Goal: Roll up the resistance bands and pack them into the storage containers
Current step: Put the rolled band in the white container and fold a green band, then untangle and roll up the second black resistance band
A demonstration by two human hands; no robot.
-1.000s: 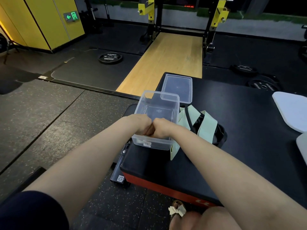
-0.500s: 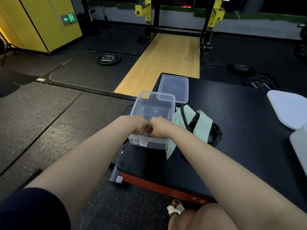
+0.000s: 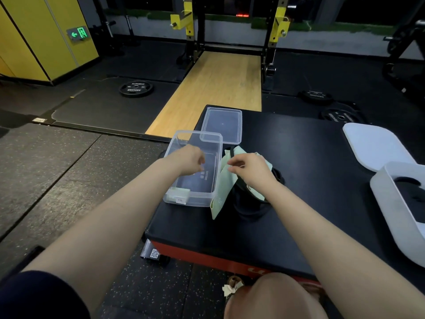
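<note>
A clear plastic container (image 3: 192, 200) stands open at the near left corner of a black padded platform (image 3: 305, 185). Its clear lid (image 3: 222, 125) lies flat just behind it. To its right lies a heap of light green bands (image 3: 226, 188) tangled with black bands (image 3: 251, 204). My left hand (image 3: 189, 160) hovers over the container's opening, fingers loosely curled and holding nothing. Just above the green bands, my right hand (image 3: 249, 168) has its fingers loosely curled; I cannot tell whether it touches them.
A white lid (image 3: 372, 143) and a white container (image 3: 396, 212) sit at the platform's right edge. Weight plates (image 3: 135, 88) lie on the dark gym floor, and a wooden lifting platform (image 3: 213, 88) with a yellow rack stands beyond. My knee (image 3: 276, 298) is at the bottom.
My two hands were pressed together as fists at the container's near edge. They have parted: the left now sits over the container, the right over the bands.
</note>
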